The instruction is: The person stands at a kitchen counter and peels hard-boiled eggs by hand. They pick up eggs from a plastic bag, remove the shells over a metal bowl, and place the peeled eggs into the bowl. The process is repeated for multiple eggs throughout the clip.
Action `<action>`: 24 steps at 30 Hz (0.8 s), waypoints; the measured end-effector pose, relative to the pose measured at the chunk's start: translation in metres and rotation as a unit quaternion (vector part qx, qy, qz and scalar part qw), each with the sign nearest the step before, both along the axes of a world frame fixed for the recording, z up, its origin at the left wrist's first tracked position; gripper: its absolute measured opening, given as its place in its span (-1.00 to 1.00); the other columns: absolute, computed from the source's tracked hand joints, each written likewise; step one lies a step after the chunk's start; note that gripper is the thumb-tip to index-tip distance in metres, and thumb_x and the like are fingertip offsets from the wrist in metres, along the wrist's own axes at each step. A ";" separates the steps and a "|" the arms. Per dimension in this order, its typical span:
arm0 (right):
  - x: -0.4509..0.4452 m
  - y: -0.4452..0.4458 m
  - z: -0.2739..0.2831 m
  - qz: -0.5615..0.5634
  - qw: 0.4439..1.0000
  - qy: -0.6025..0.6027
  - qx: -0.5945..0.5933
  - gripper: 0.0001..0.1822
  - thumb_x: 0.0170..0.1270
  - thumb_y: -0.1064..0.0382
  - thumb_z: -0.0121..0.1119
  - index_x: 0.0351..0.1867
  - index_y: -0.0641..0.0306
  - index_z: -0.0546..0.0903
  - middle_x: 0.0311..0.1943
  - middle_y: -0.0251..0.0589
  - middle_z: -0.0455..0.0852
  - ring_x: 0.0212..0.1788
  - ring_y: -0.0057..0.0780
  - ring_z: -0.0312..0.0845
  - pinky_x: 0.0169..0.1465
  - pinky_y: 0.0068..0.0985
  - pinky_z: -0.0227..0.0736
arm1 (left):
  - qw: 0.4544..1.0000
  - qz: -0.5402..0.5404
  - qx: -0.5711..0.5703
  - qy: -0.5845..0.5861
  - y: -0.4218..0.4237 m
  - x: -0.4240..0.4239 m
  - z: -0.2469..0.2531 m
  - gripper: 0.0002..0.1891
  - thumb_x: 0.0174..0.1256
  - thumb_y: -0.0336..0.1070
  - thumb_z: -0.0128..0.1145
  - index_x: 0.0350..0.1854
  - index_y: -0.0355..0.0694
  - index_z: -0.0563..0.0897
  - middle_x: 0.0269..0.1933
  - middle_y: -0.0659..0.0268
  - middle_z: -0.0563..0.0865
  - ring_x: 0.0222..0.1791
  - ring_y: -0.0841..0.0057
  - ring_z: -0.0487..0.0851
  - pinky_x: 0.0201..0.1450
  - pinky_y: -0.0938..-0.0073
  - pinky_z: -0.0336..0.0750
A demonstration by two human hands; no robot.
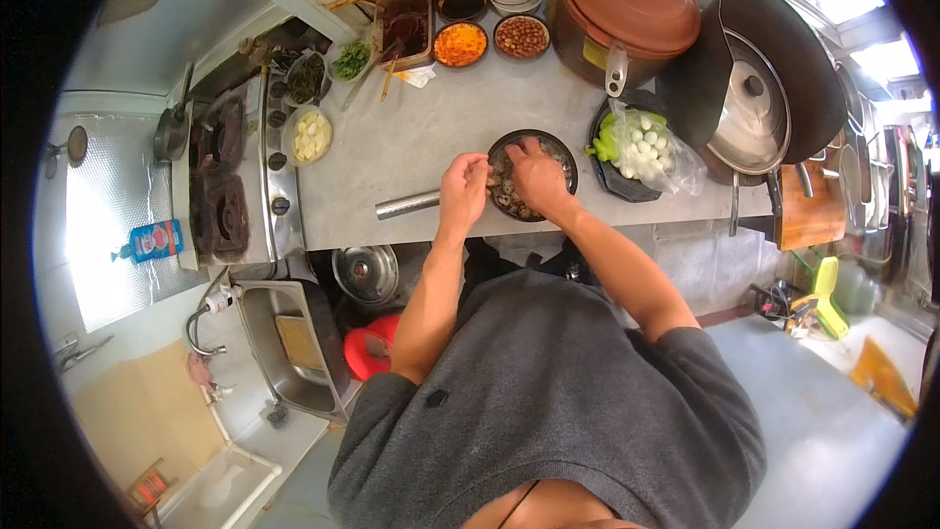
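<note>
Speckled quail eggs and bits of shell (510, 200) lie in a round dark pan (575, 175) at the front of the counter. A metal handle (407, 204) runs left from behind my left hand and seems to belong to the pan. My left hand (464, 185) is at the pan's left rim, fingertips drawn together; whether they pinch anything is hidden. My right hand (542, 180) reaches into the pan, fingers down among the eggs, their tips partly hidden. Right of the pan, a dark plate (624, 189) bears green peppers (606, 139) and a clear plastic bag with peeled white eggs (646, 150).
Bowls of peanuts (521, 37), orange sauce (460, 44), chopped greens (351, 60) and garlic cloves (312, 136) line the counter. A lidded brown pot (624, 7) and a large dark wok (804, 88) stand at right. Left are a gas stove (228, 184) and sink (257, 323).
</note>
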State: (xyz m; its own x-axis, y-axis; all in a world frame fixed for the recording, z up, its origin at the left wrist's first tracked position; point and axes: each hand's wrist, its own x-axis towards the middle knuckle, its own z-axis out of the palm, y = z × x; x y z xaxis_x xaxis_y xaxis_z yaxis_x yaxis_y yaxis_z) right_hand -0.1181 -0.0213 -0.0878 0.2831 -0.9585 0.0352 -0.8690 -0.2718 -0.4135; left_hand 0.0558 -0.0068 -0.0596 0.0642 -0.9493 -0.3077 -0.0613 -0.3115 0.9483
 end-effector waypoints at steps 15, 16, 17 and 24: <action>0.002 0.016 -0.021 0.044 0.998 0.015 0.038 -0.78 0.27 0.24 0.37 -0.08 0.22 0.73 -0.08 0.00 0.80 -0.17 -0.02 0.86 -0.17 -0.14 0.76 | 1.000 0.000 -0.003 -0.001 0.006 0.000 -0.006 -0.78 0.70 -0.29 0.17 0.14 -0.31 0.72 -0.12 0.28 0.81 -0.26 0.64 0.73 -0.26 0.56 0.63; 0.003 0.014 -0.019 0.054 0.998 0.008 0.028 -0.77 0.27 0.24 0.37 -0.07 0.21 0.73 -0.08 -0.01 0.79 -0.15 -0.01 0.86 -0.15 -0.13 0.76 | 1.000 0.007 -0.002 -0.001 0.006 0.001 -0.006 -0.78 0.70 -0.29 0.17 0.14 -0.31 0.72 -0.12 0.29 0.81 -0.26 0.64 0.73 -0.25 0.56 0.63; 0.004 0.014 -0.016 0.064 0.998 0.001 0.019 -0.75 0.27 0.24 0.37 -0.05 0.21 0.73 -0.08 -0.01 0.79 -0.13 -0.01 0.86 -0.13 -0.12 0.76 | 1.000 0.008 -0.001 0.000 0.007 0.001 -0.005 -0.78 0.70 -0.29 0.17 0.14 -0.31 0.72 -0.12 0.29 0.81 -0.26 0.64 0.73 -0.25 0.55 0.64; 0.019 0.003 -0.029 0.063 0.996 -0.005 0.063 -0.67 0.29 0.22 0.37 0.05 0.24 0.74 -0.05 0.05 0.80 -0.15 -0.01 0.86 -0.11 -0.15 0.75 | 1.000 -0.007 -0.003 0.003 0.004 -0.004 0.003 -0.79 0.69 -0.29 0.17 0.12 -0.30 0.72 -0.12 0.32 0.82 -0.25 0.64 0.73 -0.24 0.56 0.64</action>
State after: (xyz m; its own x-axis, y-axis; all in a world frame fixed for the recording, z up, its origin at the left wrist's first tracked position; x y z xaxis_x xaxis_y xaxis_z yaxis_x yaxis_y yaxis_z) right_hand -0.0987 -0.0187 -0.1166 0.4023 -0.9120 -0.0798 -0.8270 -0.3246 -0.4590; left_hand 0.0523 -0.0023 -0.0568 0.0490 -0.9522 -0.3014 -0.0601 -0.3040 0.9508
